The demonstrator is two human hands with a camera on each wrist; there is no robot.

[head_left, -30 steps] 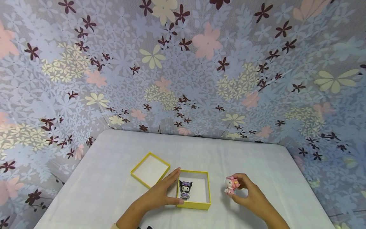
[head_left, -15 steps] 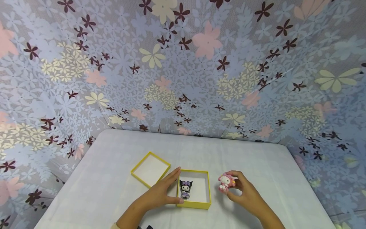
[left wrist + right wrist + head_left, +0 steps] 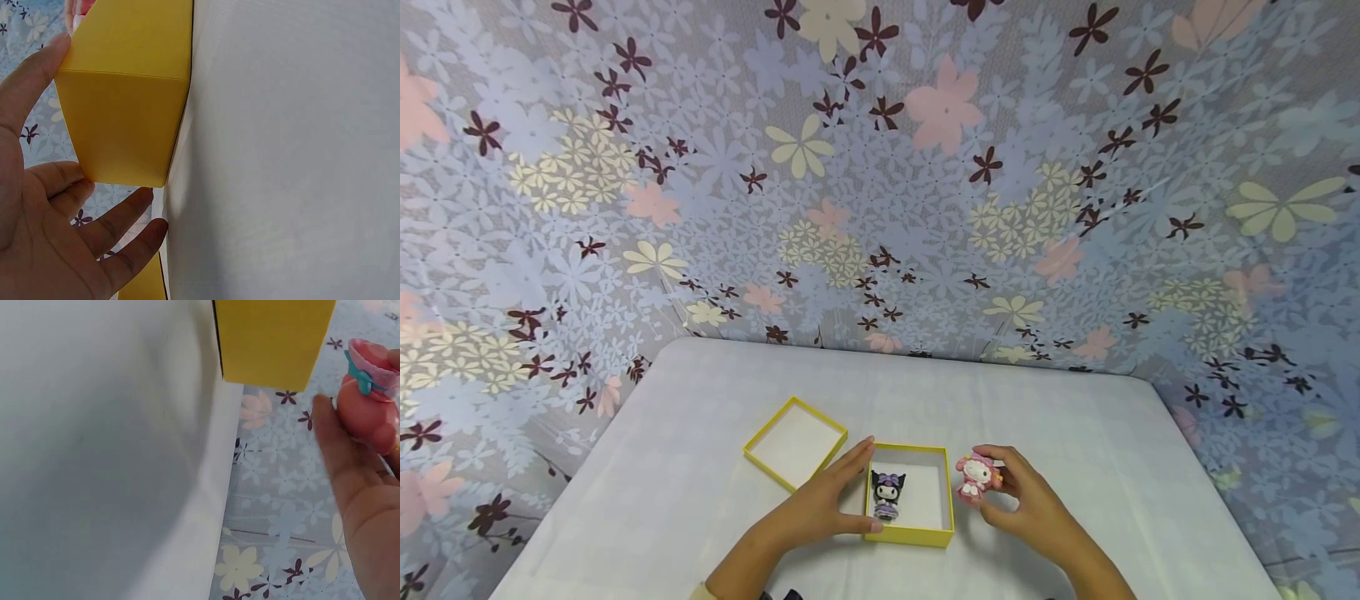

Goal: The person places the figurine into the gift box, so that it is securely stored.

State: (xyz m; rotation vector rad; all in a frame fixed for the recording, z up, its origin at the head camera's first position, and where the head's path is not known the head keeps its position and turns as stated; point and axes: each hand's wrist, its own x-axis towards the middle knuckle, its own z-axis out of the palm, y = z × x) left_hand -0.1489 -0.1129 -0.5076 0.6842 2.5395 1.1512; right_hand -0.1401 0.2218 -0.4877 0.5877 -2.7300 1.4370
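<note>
A yellow box with a white inside sits on the white table near its front edge. A small black and purple figurine stands upright in its left half. My left hand rests against the box's left wall, fingers straight, thumb at the front corner; the left wrist view shows the yellow box between thumb and fingers. My right hand holds a pink and white figurine just right of the box's right wall, off the table. In the right wrist view the pink figurine sits in my fingers beside the yellow box.
A second shallow yellow tray, the lid, lies open side up behind and left of the box. The white table ends at a flowered cloth backdrop on three sides.
My right hand has carried the pink figurine leftward, from well right of the box to right beside its right wall. The left hand and the box have not moved.
</note>
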